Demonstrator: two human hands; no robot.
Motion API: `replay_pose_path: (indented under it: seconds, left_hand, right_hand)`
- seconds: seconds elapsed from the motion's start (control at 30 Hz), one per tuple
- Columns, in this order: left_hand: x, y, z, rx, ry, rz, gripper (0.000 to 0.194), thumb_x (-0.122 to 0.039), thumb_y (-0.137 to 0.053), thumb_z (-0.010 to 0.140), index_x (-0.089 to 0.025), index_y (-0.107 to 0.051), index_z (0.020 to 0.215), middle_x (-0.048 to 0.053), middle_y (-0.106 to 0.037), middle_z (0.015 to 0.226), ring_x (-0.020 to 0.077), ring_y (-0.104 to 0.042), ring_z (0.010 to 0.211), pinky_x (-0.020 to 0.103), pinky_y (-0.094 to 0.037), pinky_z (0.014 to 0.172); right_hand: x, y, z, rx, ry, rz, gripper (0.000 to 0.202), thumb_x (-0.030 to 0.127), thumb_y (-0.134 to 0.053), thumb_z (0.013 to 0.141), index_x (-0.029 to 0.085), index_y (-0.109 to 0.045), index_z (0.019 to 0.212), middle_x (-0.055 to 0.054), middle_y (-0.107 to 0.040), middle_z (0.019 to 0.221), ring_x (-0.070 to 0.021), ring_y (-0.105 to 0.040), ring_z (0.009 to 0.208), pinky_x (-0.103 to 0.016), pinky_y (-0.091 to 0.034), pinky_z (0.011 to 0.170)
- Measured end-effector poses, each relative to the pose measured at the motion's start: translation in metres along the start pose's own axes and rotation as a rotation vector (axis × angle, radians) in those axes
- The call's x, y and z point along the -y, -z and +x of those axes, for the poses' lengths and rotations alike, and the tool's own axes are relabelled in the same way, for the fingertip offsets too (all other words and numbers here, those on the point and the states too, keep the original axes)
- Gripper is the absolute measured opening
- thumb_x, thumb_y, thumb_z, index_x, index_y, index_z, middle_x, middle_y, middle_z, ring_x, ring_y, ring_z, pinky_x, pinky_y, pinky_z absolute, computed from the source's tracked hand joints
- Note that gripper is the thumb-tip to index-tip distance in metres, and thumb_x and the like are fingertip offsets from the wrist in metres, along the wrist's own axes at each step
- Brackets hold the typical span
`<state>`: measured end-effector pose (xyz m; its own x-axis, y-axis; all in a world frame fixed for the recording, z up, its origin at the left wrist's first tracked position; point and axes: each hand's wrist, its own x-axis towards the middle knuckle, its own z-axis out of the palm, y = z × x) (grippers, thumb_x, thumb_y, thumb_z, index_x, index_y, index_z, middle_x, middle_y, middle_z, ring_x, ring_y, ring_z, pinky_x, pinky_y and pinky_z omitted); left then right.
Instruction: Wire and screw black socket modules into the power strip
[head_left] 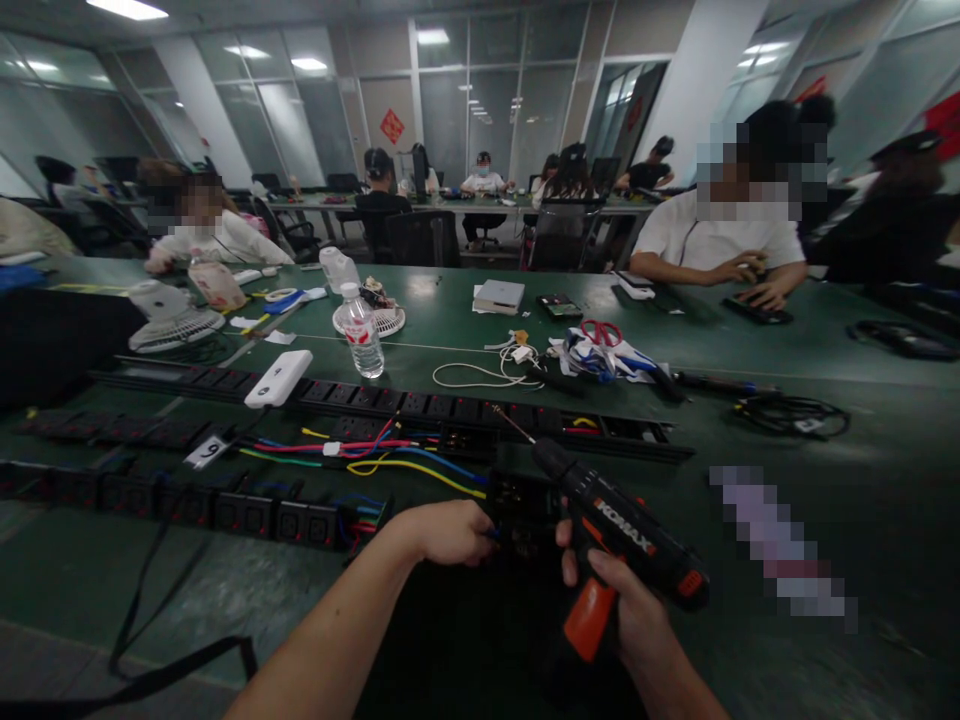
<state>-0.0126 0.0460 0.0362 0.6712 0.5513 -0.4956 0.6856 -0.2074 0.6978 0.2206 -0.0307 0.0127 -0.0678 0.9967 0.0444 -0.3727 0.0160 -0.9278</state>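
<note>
My right hand (630, 590) is wrapped round the grip of a black and orange cordless drill (622, 530), whose long thin bit points up and left over a black socket strip (390, 402). Beside the drill, my left hand (456, 532) is closed at a black module (521, 510) with wires on its left; what its fingers pinch is too small to tell. Red, blue and yellow wires (420, 466) run between the strips to that module. A nearer socket strip (247, 514) ends in loose coloured wires left of my left hand.
A water bottle (365, 335), a white power adapter (278, 379) and a white cable (472, 378) lie or stand beyond. Red-handled scissors (601, 333) rest on a bundle at right, near black cables (795, 415). People sit across the green table (847, 400).
</note>
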Motion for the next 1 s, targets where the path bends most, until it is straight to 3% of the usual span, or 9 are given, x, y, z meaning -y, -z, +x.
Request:
replay_pose_path:
  seconds: [0.13,0.37,0.63,1.0]
  left_hand:
    - [-0.0007,-0.0023,-0.0012,-0.028,0.02,-0.055,0.011,-0.02,-0.051,0.079,-0.016,-0.061,0.081,-0.003,-0.056,0.063,0.0123,-0.052,0.056,0.022,-0.037,0.05]
    - [0.0011,-0.0033,-0.0021,-0.024,-0.017,-0.164,0.038,-0.015,-0.051,0.077,-0.019,-0.056,0.114,-0.005,-0.056,0.066,0.0118,-0.051,0.057,0.02,-0.036,0.049]
    - [0.007,0.0006,0.0057,0.084,-0.029,-0.134,0.006,-0.015,-0.051,0.074,-0.017,-0.057,0.072,-0.004,-0.055,0.062,0.0107,-0.046,0.053,0.022,-0.033,0.049]
    - [0.0001,-0.0042,-0.002,0.002,-0.039,-0.119,0.016,-0.014,-0.052,0.074,-0.017,-0.065,0.082,-0.004,-0.055,0.066,0.012,-0.048,0.058,0.022,-0.037,0.054]
  right_hand:
    - [-0.0019,0.0014,-0.0011,0.002,-0.006,0.005,0.053,0.033,-0.062,0.085,0.024,-0.048,0.135,-0.003,-0.067,0.092,-0.0155,-0.056,0.06,-0.029,-0.044,0.063]
    - [-0.0026,0.0014,0.001,0.016,0.002,-0.003,0.055,0.037,-0.063,0.085,0.026,-0.047,0.136,-0.002,-0.067,0.092,-0.015,-0.056,0.059,-0.028,-0.044,0.061]
    - [-0.0016,0.0036,-0.0032,0.023,0.007,0.015,0.053,0.038,-0.065,0.083,0.025,-0.052,0.133,-0.003,-0.068,0.09,-0.016,-0.056,0.058,-0.029,-0.044,0.059]
    - [0.003,0.0036,-0.0078,-0.006,-0.011,-0.003,0.044,0.041,-0.068,0.079,0.023,-0.065,0.119,-0.004,-0.069,0.09,-0.0194,-0.063,0.065,-0.033,-0.051,0.066]
